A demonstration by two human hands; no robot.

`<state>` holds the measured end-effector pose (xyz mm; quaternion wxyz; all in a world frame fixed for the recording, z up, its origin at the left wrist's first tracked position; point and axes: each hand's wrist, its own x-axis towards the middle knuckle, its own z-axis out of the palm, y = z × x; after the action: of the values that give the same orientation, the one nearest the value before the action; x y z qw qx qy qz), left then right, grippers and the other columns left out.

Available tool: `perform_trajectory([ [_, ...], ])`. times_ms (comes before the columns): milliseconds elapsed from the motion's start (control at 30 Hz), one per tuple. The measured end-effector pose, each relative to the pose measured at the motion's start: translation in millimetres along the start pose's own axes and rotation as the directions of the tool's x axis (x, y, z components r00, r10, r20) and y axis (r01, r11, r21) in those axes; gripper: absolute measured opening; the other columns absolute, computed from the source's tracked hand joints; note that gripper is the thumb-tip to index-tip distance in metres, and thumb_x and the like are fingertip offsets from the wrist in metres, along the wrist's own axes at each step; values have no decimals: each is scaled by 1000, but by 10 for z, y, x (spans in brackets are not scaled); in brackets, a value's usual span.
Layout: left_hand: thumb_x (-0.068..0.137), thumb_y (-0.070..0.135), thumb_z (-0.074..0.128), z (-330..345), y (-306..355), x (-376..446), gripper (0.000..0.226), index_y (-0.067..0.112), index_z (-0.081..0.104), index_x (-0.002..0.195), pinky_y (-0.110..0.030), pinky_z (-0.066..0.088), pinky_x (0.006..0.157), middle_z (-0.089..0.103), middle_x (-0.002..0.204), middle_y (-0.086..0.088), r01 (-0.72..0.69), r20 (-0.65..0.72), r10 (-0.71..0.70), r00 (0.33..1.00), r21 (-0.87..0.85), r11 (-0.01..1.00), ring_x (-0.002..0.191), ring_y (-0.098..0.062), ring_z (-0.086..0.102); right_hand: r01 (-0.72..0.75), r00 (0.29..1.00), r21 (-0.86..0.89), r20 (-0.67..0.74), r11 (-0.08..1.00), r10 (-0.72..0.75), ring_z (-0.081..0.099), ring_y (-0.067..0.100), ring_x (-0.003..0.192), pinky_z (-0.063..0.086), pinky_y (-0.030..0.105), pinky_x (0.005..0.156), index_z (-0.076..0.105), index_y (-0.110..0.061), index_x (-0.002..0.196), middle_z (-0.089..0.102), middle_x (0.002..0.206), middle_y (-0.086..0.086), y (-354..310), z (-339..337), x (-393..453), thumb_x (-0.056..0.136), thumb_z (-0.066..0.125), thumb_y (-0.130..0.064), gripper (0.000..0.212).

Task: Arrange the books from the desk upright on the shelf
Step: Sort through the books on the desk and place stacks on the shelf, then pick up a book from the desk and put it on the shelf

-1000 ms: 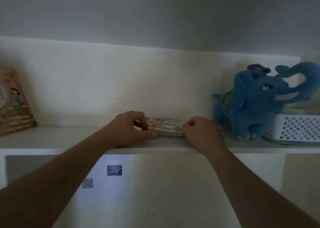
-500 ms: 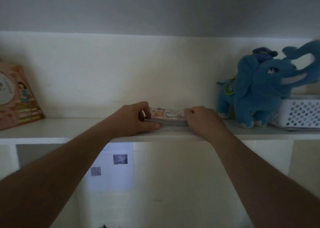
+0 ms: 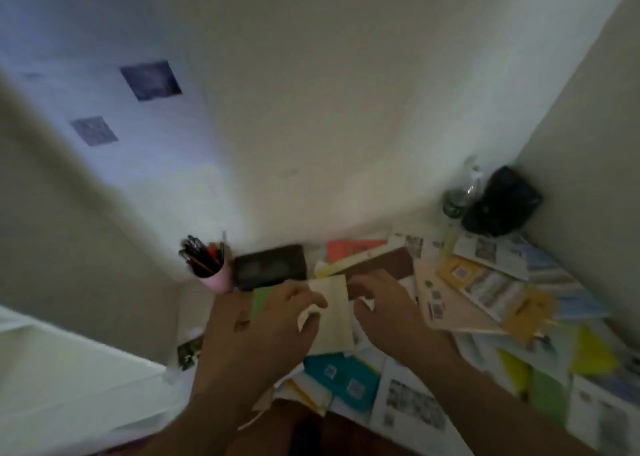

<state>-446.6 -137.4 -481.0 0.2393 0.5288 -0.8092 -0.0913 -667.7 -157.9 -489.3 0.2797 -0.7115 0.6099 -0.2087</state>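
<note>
No text, brand or number can be read: only blurred square code patches are seen on the teal book (image 3: 341, 377), the tan book (image 3: 446, 308) and the printed sheets (image 3: 412, 403) nearby.

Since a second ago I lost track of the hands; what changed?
Both hands let go of the books lying flat on the shelf and came down to the desk. The left hand and right hand now reach over a cream booklet among scattered books; whether either grips it is too blurred to tell. The view swung down too, so the shelf is out of sight.
</note>
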Motion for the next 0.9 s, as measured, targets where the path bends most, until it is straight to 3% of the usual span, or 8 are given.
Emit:
perform_trajectory([
  [133, 95, 46, 52, 1079, -831, -594, 68, 38, 30, 158, -53, 27, 124, 16, 169, 4, 232, 532, -204, 822, 15, 973, 157, -30, 16, -520, 823, 260, 408, 814, 395, 55, 25, 125, 50, 37, 102, 30, -26, 160, 51, 140, 5, 443, 817, 11, 100, 66, -20, 71],
  [233, 85, 59, 56, 1344, -1144, -715, 86, 41, 19, 160, -65, 27, 120, 18, 171, -5, 149, 515, -223, 827, 182, 972, 156, -42, 17, -713, 690, 521, 402, 469, 602, 57, 28, 114, 58, 43, 90, 22, -24, 162, 53, 133, 7, 443, 1050, 137, 97, 68, -13, 81],
  [333, 76, 77, 54, 1340, -1158, -568, 97, 42, 20, 160, -56, 33, 118, 26, 165, -3, 142, 482, -244, 842, 239, 961, 150, -34, 29, -772, 613, 477, 383, 421, 691, 56, 31, 112, 61, 42, 80, 33, -24, 154, 50, 135, 8, 395, 1124, 314, 94, 68, -18, 70],
  [400, 78, 76, 56, 1320, -1167, -463, 93, 44, 22, 159, -49, 38, 113, 34, 158, -3, 159, 449, -244, 860, 220, 963, 141, -29, 38, -769, 636, 411, 413, 490, 652, 59, 28, 105, 56, 37, 70, 45, -16, 142, 56, 126, 7, 319, 1147, 394, 95, 68, -24, 53],
  [567, 96, 23, 64, 955, -1202, -158, 46, 39, 56, 138, -30, 55, 77, 69, 110, -2, 211, 242, -183, 953, -97, 973, 93, -24, 68, -544, 837, 496, 261, 677, 481, 69, 15, 84, 59, 39, 83, 64, -22, 112, 74, 95, -2, 34, 960, 479, 104, 53, -52, 33],
  [667, 100, 48, 60, 498, -1214, 78, 6, 49, 57, 104, -23, 54, 67, 65, 82, 14, 301, 93, -289, 953, -163, 940, 72, -5, 62, -288, 957, 325, 132, 901, 259, 62, 2, 95, 53, 29, 85, 56, -42, 129, 68, 107, -18, 38, 800, 430, 107, 46, -50, 26],
  [733, 94, 58, 59, 270, -1195, 194, 12, 53, 57, 105, -41, 61, 73, 70, 91, 16, 468, 144, -449, 882, -378, 799, 83, -8, 69, -239, 969, 318, 141, 917, 204, 63, 1, 101, 56, 35, 88, 49, -46, 136, 66, 115, -18, 90, 779, 398, 100, 59, -51, 38],
  [900, 100, 43, 64, 68, -895, 386, 28, 29, 68, 124, -55, 61, 86, 78, 112, -2, 576, 394, -632, 668, -811, 103, 101, -29, 76, -416, 902, 600, 370, 683, 223, 74, 4, 102, 62, 31, 88, 63, -36, 129, 76, 116, -18, -108, 699, 345, 89, 79, -45, 44],
])
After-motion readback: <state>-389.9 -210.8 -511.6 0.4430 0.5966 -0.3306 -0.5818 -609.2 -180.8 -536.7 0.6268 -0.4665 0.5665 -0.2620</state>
